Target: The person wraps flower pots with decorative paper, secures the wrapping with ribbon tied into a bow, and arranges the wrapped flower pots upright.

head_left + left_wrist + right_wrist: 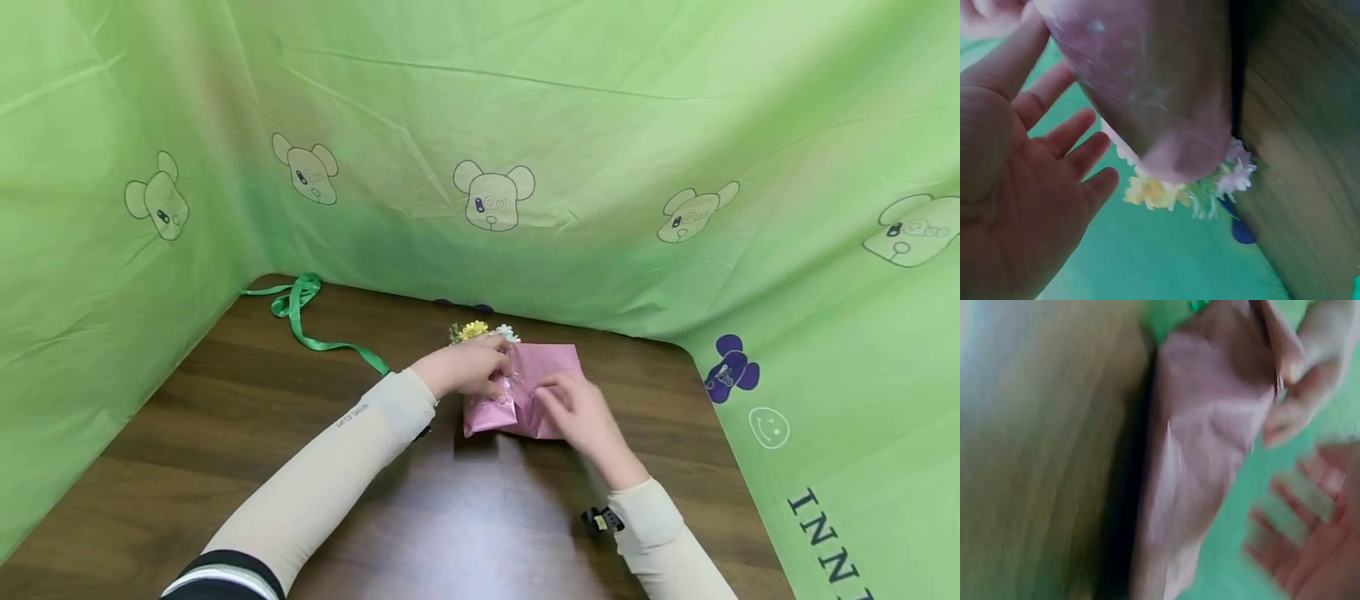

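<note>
Pink wrapping paper [551, 367] stands folded partly around a small bunch of flowers, with clear film showing over its left part. Yellow and pale blue blossoms [474, 330] stick out at the far end; in the left wrist view, yellow and pale blossoms [1155, 191] show beyond the pink bundle. My left hand [474, 368] pinches the paper's edge between thumb and finger, its other fingers spread. The right wrist view shows that grip on a folded corner. Beside the paper's right part is my right hand [588, 421], blurred, its fingers loosely spread and apart from the paper.
A green ribbon [298, 317] lies loosely curled on the wooden table [300, 450], running toward my left forearm. Green cloth [397, 250] printed with bear heads hangs around the table's back and sides.
</note>
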Tool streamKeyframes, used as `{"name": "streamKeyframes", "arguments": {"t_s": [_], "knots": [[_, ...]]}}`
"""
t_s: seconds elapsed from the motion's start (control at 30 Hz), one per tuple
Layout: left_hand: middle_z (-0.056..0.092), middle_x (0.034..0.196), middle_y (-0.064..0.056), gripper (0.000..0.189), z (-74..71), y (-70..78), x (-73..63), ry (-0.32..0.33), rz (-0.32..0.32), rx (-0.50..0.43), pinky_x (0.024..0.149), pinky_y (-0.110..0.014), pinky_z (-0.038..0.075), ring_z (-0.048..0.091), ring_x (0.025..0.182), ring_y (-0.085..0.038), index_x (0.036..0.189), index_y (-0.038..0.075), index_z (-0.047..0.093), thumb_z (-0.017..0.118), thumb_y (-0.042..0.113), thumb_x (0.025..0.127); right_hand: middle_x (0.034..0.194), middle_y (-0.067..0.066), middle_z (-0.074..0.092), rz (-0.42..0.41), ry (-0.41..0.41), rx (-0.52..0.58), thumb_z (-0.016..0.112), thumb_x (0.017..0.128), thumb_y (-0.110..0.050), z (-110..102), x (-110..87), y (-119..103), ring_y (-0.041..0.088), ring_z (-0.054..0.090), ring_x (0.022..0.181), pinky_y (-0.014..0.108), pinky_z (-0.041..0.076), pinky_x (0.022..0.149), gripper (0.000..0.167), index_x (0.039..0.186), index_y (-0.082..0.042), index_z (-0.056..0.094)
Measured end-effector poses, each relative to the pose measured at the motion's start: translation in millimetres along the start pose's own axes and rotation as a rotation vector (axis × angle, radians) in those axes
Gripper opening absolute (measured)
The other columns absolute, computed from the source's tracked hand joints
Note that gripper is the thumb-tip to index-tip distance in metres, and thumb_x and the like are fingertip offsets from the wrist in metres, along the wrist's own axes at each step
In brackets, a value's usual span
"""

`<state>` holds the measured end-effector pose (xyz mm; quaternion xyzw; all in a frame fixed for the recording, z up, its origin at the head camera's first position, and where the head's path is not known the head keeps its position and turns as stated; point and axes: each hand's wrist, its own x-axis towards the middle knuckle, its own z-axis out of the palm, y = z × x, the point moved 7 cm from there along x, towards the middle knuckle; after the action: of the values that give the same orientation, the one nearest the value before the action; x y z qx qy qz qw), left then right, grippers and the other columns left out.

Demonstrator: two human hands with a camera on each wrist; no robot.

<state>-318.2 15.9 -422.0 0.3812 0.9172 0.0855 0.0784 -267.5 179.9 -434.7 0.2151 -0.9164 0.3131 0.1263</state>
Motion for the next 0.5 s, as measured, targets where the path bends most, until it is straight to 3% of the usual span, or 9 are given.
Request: {"name": "streamKeyframes", "arguments": {"t_s": [0.1, 0.17, 0.23, 0.3, 0.37, 0.5], "knots": [[0.057, 0.134, -0.006, 0.033, -1.5, 8.4, -2.5, 0.028, -0.008, 0.093, 0.12, -0.04, 0.033, 0.048, 0.135, -0.024, 0.115, 0.021, 0.076, 0.076, 0.043, 0.091, 0.119, 0.022, 0.069, 0.326, -0.016, -0.089, 0.06, 0.102, -0.025, -14, -3.1, 43, 0.04, 0.065, 0.112, 0.055, 0.049, 0.098, 0.032, 0.12, 0.0, 0.068], [0.061, 0.124, -0.004, 0.03, -1.5, 12.4, -4.2, 0.038, -0.022, 0.142, 0.117, -0.038, 0.036, 0.053, 0.128, -0.022, 0.113, 0.02, 0.077, 0.075, 0.042, 0.091, 0.117, 0.027, 0.068, 0.493, -0.11, -0.147, 0.051, 0.105, -0.029, -16, -8.5, 68, 0.042, 0.066, 0.107, 0.054, 0.051, 0.094, 0.04, 0.119, 0.005, 0.067], [0.065, 0.118, -0.003, 0.029, -1.9, 15.3, -6.4, 0.05, -0.042, 0.171, 0.114, -0.036, 0.039, 0.057, 0.122, -0.021, 0.111, 0.019, 0.076, 0.075, 0.04, 0.091, 0.109, 0.031, 0.067, 0.608, -0.212, -0.126, 0.045, 0.106, -0.033, -14, -15.0, 85, 0.041, 0.071, 0.091, 0.05, 0.057, 0.083, 0.048, 0.117, 0.01, 0.065], [0.068, 0.114, -0.003, 0.029, -1.9, 17.8, -8.7, 0.064, -0.065, 0.179, 0.109, -0.034, 0.045, 0.062, 0.114, -0.02, 0.112, 0.016, 0.074, 0.075, 0.036, 0.092, 0.096, 0.03, 0.063, 0.688, -0.271, -0.001, 0.041, 0.108, -0.034, -10, -19.5, 96, 0.034, 0.069, 0.072, 0.045, 0.06, 0.069, 0.052, 0.112, 0.013, 0.063], [0.069, 0.11, -0.003, 0.026, -1.8, 20.6, -11.2, 0.085, -0.086, 0.176, 0.103, -0.034, 0.05, 0.065, 0.108, -0.019, 0.113, 0.013, 0.072, 0.074, 0.029, 0.093, 0.087, 0.021, 0.057, 0.768, -0.271, 0.184, 0.043, 0.108, -0.035, -5, -23.0, 103, 0.026, 0.063, 0.06, 0.039, 0.059, 0.058, 0.05, 0.109, 0.012, 0.06], [0.071, 0.103, -0.004, 0.018, 1.6, 27.2, -17.2, 0.139, -0.112, 0.202, 0.093, -0.034, 0.057, 0.069, 0.1, -0.02, 0.111, 0.011, 0.071, 0.067, 0.019, 0.096, 0.073, 0.003, 0.049, 0.883, -0.236, 0.45, 0.049, 0.107, -0.037, 2, -25.9, 111, 0.013, 0.048, 0.055, 0.028, 0.05, 0.052, 0.041, 0.096, 0.001, 0.058]]}}
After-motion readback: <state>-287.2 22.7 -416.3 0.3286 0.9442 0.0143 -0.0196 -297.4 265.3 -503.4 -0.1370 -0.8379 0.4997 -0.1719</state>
